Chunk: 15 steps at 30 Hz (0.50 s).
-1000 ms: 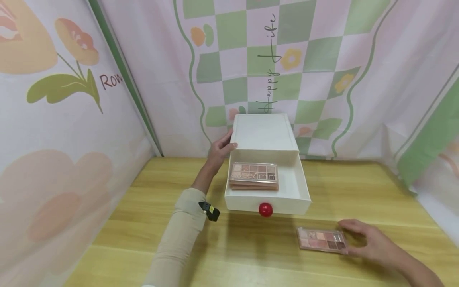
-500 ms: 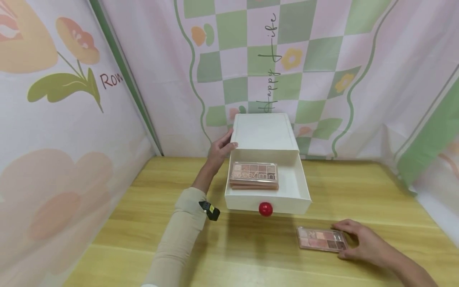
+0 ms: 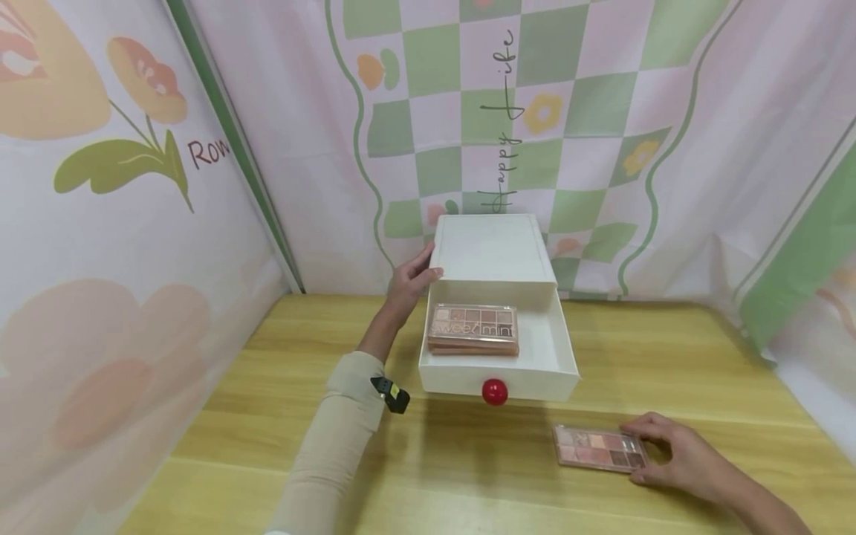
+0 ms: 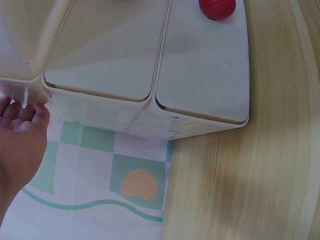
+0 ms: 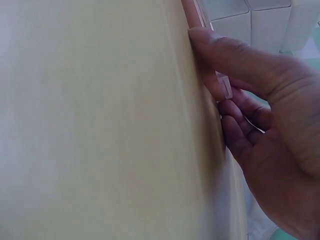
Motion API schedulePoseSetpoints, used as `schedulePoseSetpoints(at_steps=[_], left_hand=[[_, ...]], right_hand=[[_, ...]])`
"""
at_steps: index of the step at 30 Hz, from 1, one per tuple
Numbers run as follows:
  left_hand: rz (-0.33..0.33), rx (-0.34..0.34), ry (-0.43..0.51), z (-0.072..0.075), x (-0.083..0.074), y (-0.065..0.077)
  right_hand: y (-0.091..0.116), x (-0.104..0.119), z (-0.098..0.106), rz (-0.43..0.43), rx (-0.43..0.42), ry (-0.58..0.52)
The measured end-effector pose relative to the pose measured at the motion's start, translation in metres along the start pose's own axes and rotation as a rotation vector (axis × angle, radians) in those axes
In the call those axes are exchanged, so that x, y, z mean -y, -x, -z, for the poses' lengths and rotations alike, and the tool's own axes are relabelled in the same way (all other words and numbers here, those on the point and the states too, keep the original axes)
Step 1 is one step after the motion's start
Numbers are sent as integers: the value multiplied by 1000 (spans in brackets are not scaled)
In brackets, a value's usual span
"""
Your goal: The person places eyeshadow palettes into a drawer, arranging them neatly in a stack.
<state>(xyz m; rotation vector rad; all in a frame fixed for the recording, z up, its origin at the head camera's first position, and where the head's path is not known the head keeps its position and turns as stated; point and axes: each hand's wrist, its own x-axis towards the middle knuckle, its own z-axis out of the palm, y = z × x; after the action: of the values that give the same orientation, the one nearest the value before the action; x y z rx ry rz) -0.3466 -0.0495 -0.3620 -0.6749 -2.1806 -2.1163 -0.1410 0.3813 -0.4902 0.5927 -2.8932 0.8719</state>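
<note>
A white drawer cabinet [image 3: 491, 249] stands at the back of the table with its top drawer [image 3: 545, 338] pulled out. In that drawer, eyeshadow palettes [image 3: 472, 328] lie stacked at the left. My left hand [image 3: 406, 290] holds the cabinet's left side near the front edge, and its curled fingers [image 4: 39, 114] touch the wall in the left wrist view. Flat on the table at front right lies another eyeshadow palette [image 3: 595, 449] with a clear lid. My right hand [image 3: 678, 457] grips its right end between thumb and fingers; the right wrist view shows this edge-on.
A red knob [image 3: 495, 391] sticks out from the open drawer's front. Lower drawer fronts [image 4: 202, 65] are closed in the left wrist view. Printed cloth [image 3: 321, 186] hangs behind and beside the wooden table [image 3: 254, 416].
My right hand has shifted slightly left, bringing thumb and fingers further over the palette's end. The palette, the cabinet and my left hand have stayed in place.
</note>
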Motion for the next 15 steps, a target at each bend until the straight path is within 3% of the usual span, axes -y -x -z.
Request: schedulePoseSetpoints(at_steps=[15], left_hand=[[11, 6, 10, 0, -3, 1]], right_hand=[[3, 3, 0, -33, -30, -45]])
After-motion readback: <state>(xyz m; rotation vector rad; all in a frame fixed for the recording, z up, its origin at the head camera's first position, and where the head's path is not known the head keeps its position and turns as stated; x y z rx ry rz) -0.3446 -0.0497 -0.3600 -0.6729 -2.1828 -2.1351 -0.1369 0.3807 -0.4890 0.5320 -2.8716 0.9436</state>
